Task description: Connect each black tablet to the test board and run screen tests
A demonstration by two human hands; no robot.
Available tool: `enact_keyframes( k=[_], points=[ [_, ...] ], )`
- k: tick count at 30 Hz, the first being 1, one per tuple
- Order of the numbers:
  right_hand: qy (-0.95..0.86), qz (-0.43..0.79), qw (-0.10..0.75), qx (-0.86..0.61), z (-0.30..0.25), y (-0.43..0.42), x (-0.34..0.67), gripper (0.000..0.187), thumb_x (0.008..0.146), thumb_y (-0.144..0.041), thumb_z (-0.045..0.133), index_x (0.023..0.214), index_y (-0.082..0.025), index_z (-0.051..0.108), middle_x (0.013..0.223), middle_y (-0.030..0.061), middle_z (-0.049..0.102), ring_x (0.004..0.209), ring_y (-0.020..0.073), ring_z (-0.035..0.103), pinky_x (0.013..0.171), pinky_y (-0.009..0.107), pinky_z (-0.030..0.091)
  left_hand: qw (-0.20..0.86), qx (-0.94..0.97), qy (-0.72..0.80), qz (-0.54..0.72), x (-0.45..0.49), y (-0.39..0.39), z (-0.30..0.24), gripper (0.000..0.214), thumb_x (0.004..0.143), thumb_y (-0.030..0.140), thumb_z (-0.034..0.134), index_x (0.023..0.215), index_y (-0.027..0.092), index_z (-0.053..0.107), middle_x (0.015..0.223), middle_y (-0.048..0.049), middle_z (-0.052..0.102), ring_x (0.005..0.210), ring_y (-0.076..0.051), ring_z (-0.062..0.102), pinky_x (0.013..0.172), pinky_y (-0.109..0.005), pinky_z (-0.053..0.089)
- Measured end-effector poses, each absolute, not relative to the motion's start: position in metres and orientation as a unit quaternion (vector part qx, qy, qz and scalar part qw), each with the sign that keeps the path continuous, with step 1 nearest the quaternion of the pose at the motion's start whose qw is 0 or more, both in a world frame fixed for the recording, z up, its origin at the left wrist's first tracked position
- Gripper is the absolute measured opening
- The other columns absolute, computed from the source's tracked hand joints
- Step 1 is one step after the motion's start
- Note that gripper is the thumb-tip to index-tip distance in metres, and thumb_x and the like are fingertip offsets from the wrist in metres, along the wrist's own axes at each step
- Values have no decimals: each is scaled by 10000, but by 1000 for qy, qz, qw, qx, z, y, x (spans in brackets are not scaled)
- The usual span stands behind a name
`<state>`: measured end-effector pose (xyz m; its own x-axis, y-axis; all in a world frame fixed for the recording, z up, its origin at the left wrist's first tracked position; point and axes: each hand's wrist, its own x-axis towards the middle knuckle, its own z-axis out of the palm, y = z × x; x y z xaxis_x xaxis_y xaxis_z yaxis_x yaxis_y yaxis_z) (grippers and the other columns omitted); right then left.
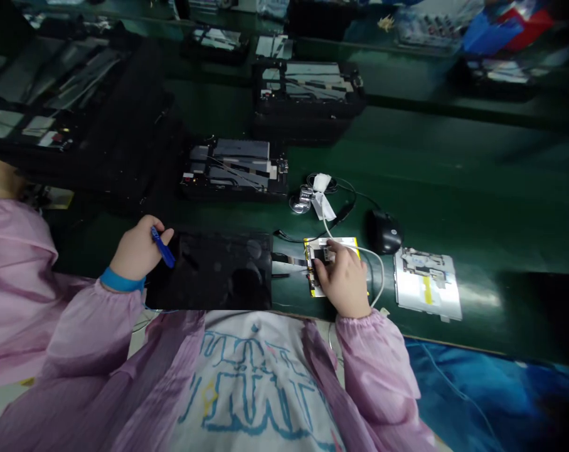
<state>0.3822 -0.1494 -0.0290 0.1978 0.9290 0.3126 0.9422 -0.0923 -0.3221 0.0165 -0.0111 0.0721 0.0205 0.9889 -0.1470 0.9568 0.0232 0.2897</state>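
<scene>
Rec.: keep yellow-edged board [318, 253] flat, ribbon [288, 259] unstrained, pen tip off panel. L hand [136, 248] clamps blue pen [162, 247] betw. thumb & fingers, at L end of dark panel [213, 276]. R hand [345, 279] touches board, R of panel; whether fingers pinch it, can't tell. Mat'ls: panel glossy, flat, rect.; ribbon thin, strip-like; pen slim; plate [428, 307] at far R silvery, metal-look.

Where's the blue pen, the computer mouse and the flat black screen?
Blue pen [164, 250]: head view, on its barrel.
Computer mouse [384, 235]: head view, on its rounded black back.
Flat black screen [216, 271]: head view, on the middle of its dark face.
</scene>
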Motion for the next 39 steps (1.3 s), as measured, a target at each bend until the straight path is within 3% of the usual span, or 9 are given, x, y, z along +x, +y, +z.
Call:
enact_keyframes(
  k=[9,14,19,22,25,31,34,36,39],
  points=[
    [-628,22,229,-744,-23,-152,383,482,884,-479,499,1202,-118,521,1098,188,648,1030,338,597,831,476,465,216,673,692,149,3,-20,63,185,777,378,576,816,216,495,839,-46,670,753,-219,623,736,-341,457],
    [-685,-3,321,-654,10,-163,326,467,887,-395,532,1289,-163,478,1321,204,521,1268,352,462,998,557,403,295,663,633,269,-11,-27,54,195,793,368,592,788,211,477,864,-44,692,800,-205,648,791,-341,488],
    [-855,98,165,-481,33,-162,263,339,889,-420,542,1196,-285,590,1465,79,444,1426,373,246,1091,677,228,388,638,571,341,-6,-17,45,192,794,319,610,767,202,460,840,-47,691,814,-202,652,780,-334,492],
    [-790,41,164,-590,32,-151,262,495,887,-514,514,1291,-228,534,1505,148,379,1438,438,172,1038,776,151,420,627,539,374,1,-8,35,191,801,298,610,764,194,454,791,-37,676,769,-182,645,741,-310,486],
    [-747,5,193,-636,31,-148,265,700,851,-584,532,1394,-157,419,1511,216,332,1438,453,155,1041,765,170,441,616,513,405,5,-3,23,184,820,270,594,763,190,438,747,-25,660,738,-161,643,729,-293,477],
    [-853,69,112,-505,28,-158,248,467,848,-488,591,1258,-265,559,1519,105,366,1448,428,162,1068,757,134,479,595,470,442,4,0,5,195,820,244,606,769,185,428,701,-5,648,674,-128,627,671,-261,459],
    [-794,28,144,-590,26,-153,245,795,795,-639,573,1411,-167,402,1520,213,320,1431,485,146,1021,801,123,493,588,457,449,4,-2,3,202,821,244,616,774,184,429,697,-1,639,653,-120,620,655,-256,455],
    [-793,29,161,-587,26,-151,243,891,776,-674,565,1449,-135,338,1510,242,319,1430,482,154,1035,781,148,494,587,455,452,4,-3,3,204,816,230,623,771,183,430,691,2,627,643,-115,613,649,-254,453],
    [-852,62,132,-503,28,-153,233,659,824,-530,602,1384,-221,447,1492,170,386,1430,438,203,1069,742,168,491,588,453,456,4,-3,3,200,812,211,623,764,183,430,681,9,611,645,-114,613,648,-252,453]
  ],
)
